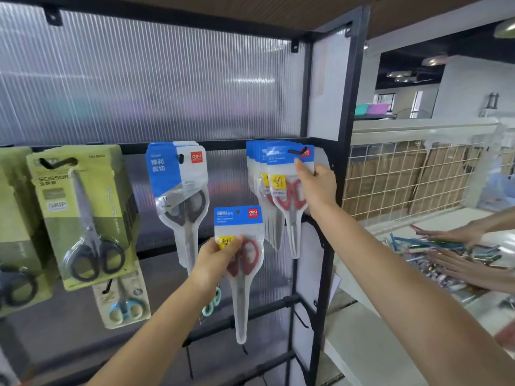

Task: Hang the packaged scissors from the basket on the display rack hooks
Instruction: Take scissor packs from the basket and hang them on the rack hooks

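Black metal display rack (345,151) with ribbed translucent back panel (139,79), wood ceiling above, open room to the right with a white wire grid (404,176) and a white bench (362,330) where another person's hands (457,235) lie over a scatter of pens. Left hand (214,260) grips a red-handled packaged scissors (239,263) low and in front of the panel, thumb curled over the yellow sticker, pack upright, off any hook. Right hand (315,185) pinches the front pack of the red scissors stack (278,190) hung on the upper right hook (296,152), fingers curled at its right edge (hook tip pokes through the blue header). Left of it a grey-handled pack (181,196) hangs on its own hook, further left green scissors cards (80,213). Rack upright sits just right of the stack, so room is tight there; free panel space between the grey pack and the red stack, bare hooks (301,319) lower down
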